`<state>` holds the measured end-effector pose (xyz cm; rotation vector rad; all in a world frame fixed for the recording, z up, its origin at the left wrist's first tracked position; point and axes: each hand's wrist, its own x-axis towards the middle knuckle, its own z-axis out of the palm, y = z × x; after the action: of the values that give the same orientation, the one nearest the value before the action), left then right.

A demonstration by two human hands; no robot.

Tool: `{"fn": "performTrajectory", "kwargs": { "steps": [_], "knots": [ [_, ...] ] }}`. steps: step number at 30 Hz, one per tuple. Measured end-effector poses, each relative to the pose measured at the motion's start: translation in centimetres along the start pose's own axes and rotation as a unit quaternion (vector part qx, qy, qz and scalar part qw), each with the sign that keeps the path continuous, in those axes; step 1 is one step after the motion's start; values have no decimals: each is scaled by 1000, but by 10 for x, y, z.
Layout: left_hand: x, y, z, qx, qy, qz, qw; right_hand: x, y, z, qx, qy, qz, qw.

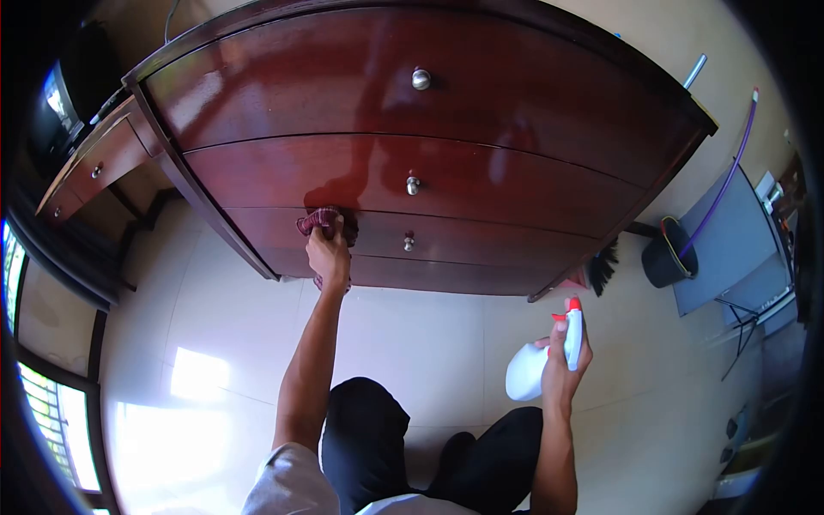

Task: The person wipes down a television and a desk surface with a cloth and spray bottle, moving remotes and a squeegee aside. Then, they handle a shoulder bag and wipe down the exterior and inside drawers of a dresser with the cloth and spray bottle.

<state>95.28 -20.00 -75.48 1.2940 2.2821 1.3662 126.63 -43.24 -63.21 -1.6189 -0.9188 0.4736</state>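
My left hand (330,254) is closed on a dark red checked cloth (321,220) and presses it against the front of a glossy reddish-brown chest of drawers (283,172), near the seam between two lower drawers. Part of the cloth hangs below the hand. Off to the right, in front of the chest, my right hand (565,354) grips a white spray bottle (525,372) with a red nozzle and trigger. Round silver knobs (413,185) run down the middle of the drawers.
At the left stands a wooden desk (110,165) with a dark screen (62,99). A black bucket (668,263), a purple pole (725,184) and a dark broom head (602,268) are at the right. My knees (365,429) are low in front of the chest.
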Motion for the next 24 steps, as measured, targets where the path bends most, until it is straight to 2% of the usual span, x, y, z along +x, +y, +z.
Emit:
{"fn": "performTrajectory", "kwargs": {
  "steps": [1,3,6,9,10,11,13,14,15,16,19,24],
  "knots": [
    [-2,2,-3,-106,-29,-39,993,-4,1,2,-11,-2,-21,1000],
    [-11,2,-15,-310,-86,-115,940,-15,-5,10,5,-5,-50,999],
    [-48,45,-36,-443,-56,-35,894,-23,-4,17,22,-23,-14,999],
    [-48,87,-38,-522,-70,-41,849,-28,-2,25,30,-37,-26,999],
    [-51,118,-54,-534,-116,-97,832,-29,-1,25,39,-58,-4,998],
    [-50,129,-57,-488,-156,-91,854,-30,0,28,39,-58,-9,997],
    [-49,153,-39,-468,-170,-92,862,-30,6,33,42,-55,-18,997],
    [-46,152,-14,-382,-76,14,921,-29,9,32,52,-64,-10,997],
    [-45,149,9,-284,20,119,951,-29,10,33,51,-61,-21,997],
    [-49,161,5,-277,-11,60,959,-30,9,34,50,-57,-32,997],
    [-52,162,6,-264,-7,113,958,-31,6,32,58,-55,-29,996],
    [-52,168,-7,-247,-21,111,962,-31,4,26,69,-50,-18,996]
  ]
}}
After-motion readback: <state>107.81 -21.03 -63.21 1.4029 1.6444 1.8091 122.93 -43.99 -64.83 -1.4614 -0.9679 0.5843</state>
